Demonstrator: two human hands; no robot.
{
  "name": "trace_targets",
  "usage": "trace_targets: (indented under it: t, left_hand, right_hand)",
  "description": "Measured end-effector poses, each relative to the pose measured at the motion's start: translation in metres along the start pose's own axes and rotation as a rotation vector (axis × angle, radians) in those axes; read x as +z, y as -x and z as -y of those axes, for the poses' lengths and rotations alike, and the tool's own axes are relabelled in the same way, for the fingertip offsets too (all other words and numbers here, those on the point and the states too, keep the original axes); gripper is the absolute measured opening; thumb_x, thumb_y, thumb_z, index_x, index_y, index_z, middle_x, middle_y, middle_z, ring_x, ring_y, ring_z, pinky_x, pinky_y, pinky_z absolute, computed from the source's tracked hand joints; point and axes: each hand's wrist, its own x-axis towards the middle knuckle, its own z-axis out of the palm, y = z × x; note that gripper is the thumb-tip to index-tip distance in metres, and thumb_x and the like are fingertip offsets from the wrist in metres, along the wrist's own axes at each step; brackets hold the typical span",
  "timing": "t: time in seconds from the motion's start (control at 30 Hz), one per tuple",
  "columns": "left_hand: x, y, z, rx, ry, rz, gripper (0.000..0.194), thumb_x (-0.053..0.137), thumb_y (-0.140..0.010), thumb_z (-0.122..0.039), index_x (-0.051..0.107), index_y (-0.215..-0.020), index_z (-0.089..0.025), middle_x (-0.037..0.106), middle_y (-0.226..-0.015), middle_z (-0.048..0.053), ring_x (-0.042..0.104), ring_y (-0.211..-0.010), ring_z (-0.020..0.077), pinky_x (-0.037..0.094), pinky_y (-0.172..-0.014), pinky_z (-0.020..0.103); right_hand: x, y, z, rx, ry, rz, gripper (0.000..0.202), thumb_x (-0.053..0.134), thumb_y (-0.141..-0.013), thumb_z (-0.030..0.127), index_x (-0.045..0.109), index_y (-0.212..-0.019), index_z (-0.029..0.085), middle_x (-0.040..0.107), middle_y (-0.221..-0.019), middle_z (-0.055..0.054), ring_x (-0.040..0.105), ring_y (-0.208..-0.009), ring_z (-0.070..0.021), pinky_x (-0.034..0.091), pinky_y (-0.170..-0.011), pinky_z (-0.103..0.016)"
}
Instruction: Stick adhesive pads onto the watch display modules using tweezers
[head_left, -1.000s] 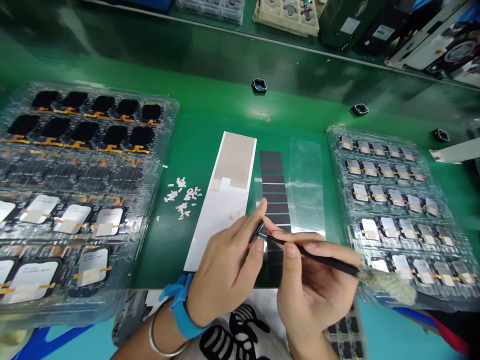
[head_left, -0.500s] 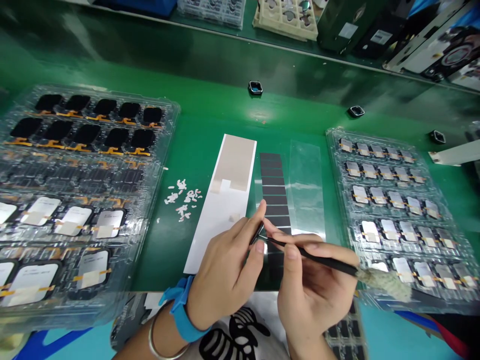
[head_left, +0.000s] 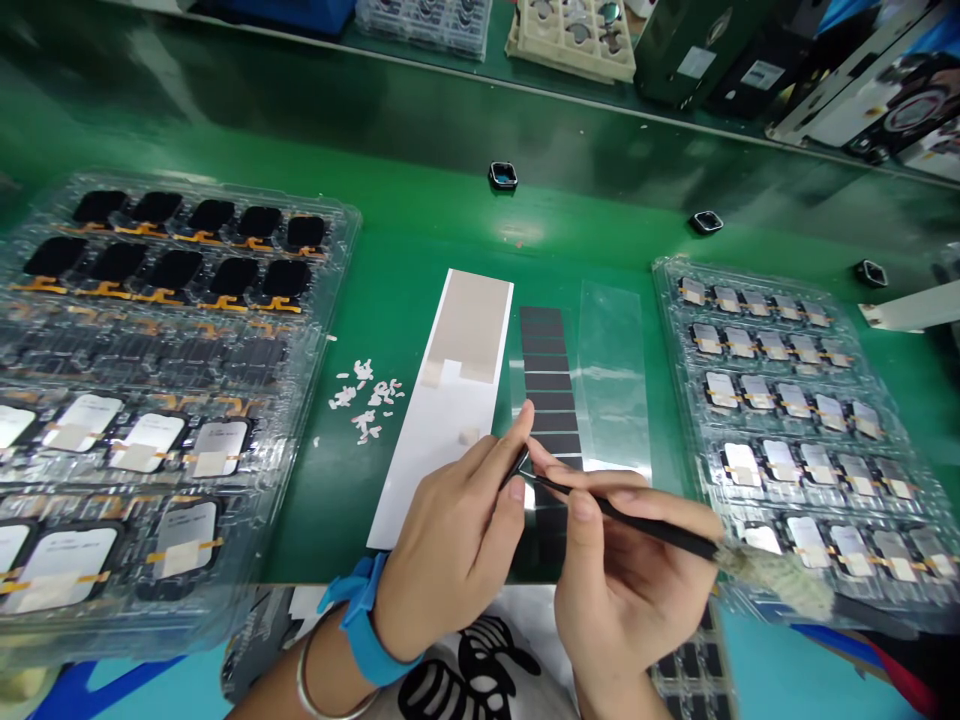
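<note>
My left hand (head_left: 457, 535), with a blue band at the wrist, pinches a small dark flat piece (head_left: 516, 466) between thumb and fingers. A black-handled tool with a brush-like rear end (head_left: 652, 525) is gripped in my right hand (head_left: 637, 590), its tip at the small piece. Both hands' fingertips nearly meet over the lower end of a strip of dark rectangles (head_left: 547, 380). Left of the strip lies a white sheet (head_left: 420, 470) with a beige upper part. A clear film (head_left: 613, 370) is to the right of the strip.
A clear tray of screens (head_left: 319, 320) stands at the left, another tray of small parts (head_left: 679, 370) at the right. White scraps (head_left: 364, 420) lie beside the sheet. Watch-like frames (head_left: 503, 176) sit toward the back, below a shelf (head_left: 420, 62) with boxes.
The tool's rear end has shifted slightly right and down with my right hand. My left hand stays almost still. The watch-like frames at the back appear slightly further left.
</note>
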Motion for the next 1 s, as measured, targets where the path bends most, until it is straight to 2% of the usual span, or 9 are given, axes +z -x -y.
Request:
trace_targets:
  t: [0.1,0.3,0.47,0.67,0.77,0.9,1.0]
  left_hand:
    - [-0.001,0.001,0.0,-0.004,0.006,0.006,0.054,0.033,-0.104,-0.022,0.029,-0.158,-0.022,0.064,-0.135,0.007,0.064,-0.11,0.0204,0.052,-0.097,0.034]
    - [-0.001,0.001,-0.001,-0.013,0.034,0.014,0.055,0.033,-0.102,-0.02,0.03,-0.157,-0.021,0.059,-0.143,0.008,0.066,-0.104,0.0199,0.053,-0.094,0.034]
    - [0.0,0.001,0.0,0.001,0.048,0.009,0.055,0.032,-0.103,-0.02,0.031,-0.157,-0.02,0.057,-0.146,0.009,0.065,-0.107,0.02,0.052,-0.096,0.035]
    - [-0.002,0.001,0.0,0.001,0.042,0.012,0.054,0.033,-0.103,-0.023,0.031,-0.157,-0.019,0.059,-0.144,0.01,0.065,-0.108,0.0211,0.052,-0.097,0.036]
    - [-0.001,-0.003,0.0,0.007,0.01,-0.006,0.051,0.035,-0.104,-0.025,0.036,-0.154,-0.02,0.066,-0.133,0.009,0.066,-0.107,0.0209,0.053,-0.095,0.034]
    - [0.002,0.0,-0.005,0.064,-0.053,-0.066,0.051,0.036,-0.102,-0.022,0.039,-0.153,-0.017,0.073,-0.105,0.009,0.069,-0.093,0.0213,0.056,-0.084,0.033]
    - [-0.009,0.016,-0.012,0.134,-0.123,-0.056,0.053,0.037,-0.1,-0.022,0.035,-0.154,-0.017,0.072,-0.094,0.008,0.068,-0.078,0.0206,0.057,-0.073,0.033]
  right_hand:
    - [-0.002,0.0,0.001,-0.008,0.002,0.003,0.032,0.056,-0.085,-0.007,0.053,-0.104,0.019,0.072,-0.093,-0.004,0.076,-0.092,-0.0208,0.069,-0.082,-0.043]
    - [-0.003,0.001,0.0,-0.007,0.005,0.031,0.032,0.056,-0.084,-0.008,0.054,-0.103,0.018,0.073,-0.092,-0.004,0.075,-0.094,-0.0217,0.067,-0.088,-0.046]
    - [-0.002,0.0,0.0,-0.007,0.0,0.073,0.031,0.055,-0.085,-0.008,0.054,-0.102,0.018,0.073,-0.091,-0.004,0.076,-0.095,-0.0219,0.066,-0.089,-0.046]
    - [-0.001,0.001,-0.001,0.0,0.005,0.053,0.031,0.055,-0.085,-0.008,0.054,-0.101,0.018,0.072,-0.092,-0.004,0.076,-0.094,-0.0208,0.067,-0.086,-0.043]
    - [-0.002,0.0,-0.001,0.011,-0.005,0.035,0.03,0.056,-0.086,-0.006,0.053,-0.103,0.019,0.072,-0.093,-0.004,0.075,-0.092,-0.02,0.068,-0.084,-0.042]
    - [-0.007,-0.004,0.001,0.051,0.018,-0.066,0.024,0.061,-0.088,0.002,0.053,-0.102,0.02,0.073,-0.089,-0.003,0.075,-0.081,-0.0185,0.069,-0.068,-0.037]
    - [-0.011,-0.009,-0.003,0.009,0.09,-0.188,0.025,0.071,-0.083,0.008,0.055,-0.097,0.02,0.071,-0.084,-0.002,0.074,-0.074,-0.0223,0.068,-0.07,-0.048]
